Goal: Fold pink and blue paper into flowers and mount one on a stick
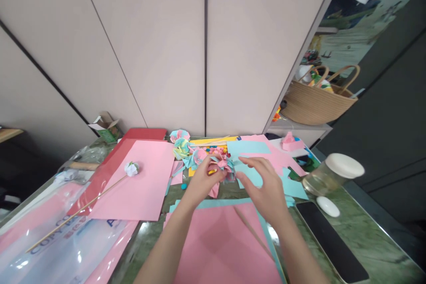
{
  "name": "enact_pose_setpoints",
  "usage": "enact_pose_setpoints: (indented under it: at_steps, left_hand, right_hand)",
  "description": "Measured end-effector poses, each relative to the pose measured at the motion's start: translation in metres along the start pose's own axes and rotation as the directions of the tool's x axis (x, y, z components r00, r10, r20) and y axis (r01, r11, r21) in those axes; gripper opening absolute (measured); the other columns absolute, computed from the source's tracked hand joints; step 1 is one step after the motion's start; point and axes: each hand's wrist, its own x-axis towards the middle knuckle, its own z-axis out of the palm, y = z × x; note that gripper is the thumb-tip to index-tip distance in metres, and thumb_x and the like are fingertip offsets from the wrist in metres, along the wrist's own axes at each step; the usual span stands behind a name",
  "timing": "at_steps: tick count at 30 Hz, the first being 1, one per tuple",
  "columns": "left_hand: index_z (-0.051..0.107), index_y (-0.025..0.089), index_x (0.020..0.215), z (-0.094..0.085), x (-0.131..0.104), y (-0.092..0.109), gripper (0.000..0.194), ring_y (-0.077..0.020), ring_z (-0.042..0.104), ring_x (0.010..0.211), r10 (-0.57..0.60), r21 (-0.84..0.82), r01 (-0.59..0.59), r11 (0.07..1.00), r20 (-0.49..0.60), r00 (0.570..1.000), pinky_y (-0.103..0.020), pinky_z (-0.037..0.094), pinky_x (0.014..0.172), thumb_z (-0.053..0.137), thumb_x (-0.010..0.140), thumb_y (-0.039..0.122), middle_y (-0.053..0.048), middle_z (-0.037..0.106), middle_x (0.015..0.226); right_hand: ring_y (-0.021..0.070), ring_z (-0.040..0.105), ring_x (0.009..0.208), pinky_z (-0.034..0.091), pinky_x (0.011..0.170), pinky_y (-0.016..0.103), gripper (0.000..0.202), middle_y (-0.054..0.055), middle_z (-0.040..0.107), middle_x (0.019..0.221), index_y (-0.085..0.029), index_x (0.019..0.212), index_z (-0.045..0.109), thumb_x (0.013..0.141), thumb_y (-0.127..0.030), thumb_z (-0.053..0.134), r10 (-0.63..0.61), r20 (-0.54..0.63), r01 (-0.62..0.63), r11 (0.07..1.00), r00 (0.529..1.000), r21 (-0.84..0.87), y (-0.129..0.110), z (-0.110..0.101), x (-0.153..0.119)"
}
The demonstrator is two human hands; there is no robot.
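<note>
I'm pinching the paper flower in my left hand, right hand hovering open just beside it.

counter: green marble | on it: pink paper sheets, black phone, lidded glass jar, plastic paper pack

Bare pink sheet lies open below; glass jar and phone crowd the right.
</note>
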Motion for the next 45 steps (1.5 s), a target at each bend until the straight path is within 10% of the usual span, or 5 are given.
enact_pose_setpoints:
  at_steps: [17, 23, 28, 35, 45]
  left_hand:
    - [0.055, 0.022, 0.105, 0.007, -0.034, 0.022, 0.052, -0.0074, 0.051, 0.060, 0.163, -0.127, -0.146, 0.981, 0.130, 0.978, -0.022, 0.044, 0.065, 0.056, 0.058, -0.002, 0.004, 0.053, 0.074]
    - [0.057, 0.022, 0.096, 0.020, -0.040, 0.019, 0.043, -0.0134, 0.058, 0.078, 0.341, -0.024, -0.341, 0.940, 0.119, 0.932, -0.023, 0.047, 0.067, 0.063, 0.058, 0.002, -0.002, 0.057, 0.099]
    - [0.049, 0.027, 0.125, 0.007, -0.048, 0.028, 0.087, -0.0293, 0.042, 0.124, 0.406, 0.100, -0.459, 0.883, 0.332, 0.852, -0.038, 0.041, 0.098, 0.087, 0.047, 0.026, -0.009, 0.045, 0.132]
    - [0.062, 0.025, 0.099, 0.033, -0.069, 0.044, 0.029, -0.0204, 0.059, 0.097, 0.575, 0.572, -0.540, 0.617, 0.141, 0.806, -0.033, 0.047, 0.087, 0.068, 0.073, 0.013, -0.004, 0.066, 0.098]
    - [0.059, 0.023, 0.099, 0.041, -0.070, 0.032, 0.028, -0.0204, 0.061, 0.097, 0.718, 0.539, -0.666, 0.515, 0.153, 0.679, -0.035, 0.047, 0.087, 0.061, 0.075, 0.008, -0.005, 0.068, 0.099]
  right_hand:
    - [0.0148, 0.062, 0.079, 0.050, 0.071, 0.028, 0.013, -0.001, 0.069, 0.086, -0.027, 0.089, 0.066, 0.076, -0.031, 0.067, 0.146, -0.220, -0.082, 0.958, 0.964, 0.277, -0.033, -0.009, -0.027]
    - [0.0170, 0.064, 0.078, 0.052, 0.067, 0.030, 0.016, 0.002, 0.069, 0.084, -0.025, 0.090, 0.067, 0.075, -0.020, 0.068, 0.008, -0.401, 0.133, 0.937, 0.916, 0.323, -0.039, -0.015, -0.033]
    - [0.0173, 0.063, 0.076, 0.051, 0.066, 0.034, 0.021, 0.003, 0.070, 0.083, -0.025, 0.095, 0.066, 0.078, -0.013, 0.063, -0.265, -0.338, 0.341, 0.921, 0.903, 0.189, -0.037, -0.032, -0.031]
    - [0.0154, 0.061, 0.074, 0.045, 0.068, 0.035, 0.030, 0.000, 0.070, 0.078, -0.023, 0.098, 0.063, 0.075, -0.004, 0.064, -0.513, -0.293, 0.530, 0.848, 0.806, -0.027, -0.045, -0.045, -0.027]
    - [0.0198, 0.059, 0.077, 0.043, 0.072, 0.040, 0.030, -0.001, 0.071, 0.077, -0.029, 0.094, 0.064, 0.073, -0.008, 0.069, -0.415, -0.451, 0.429, 0.900, 0.791, -0.075, -0.040, -0.037, -0.038]
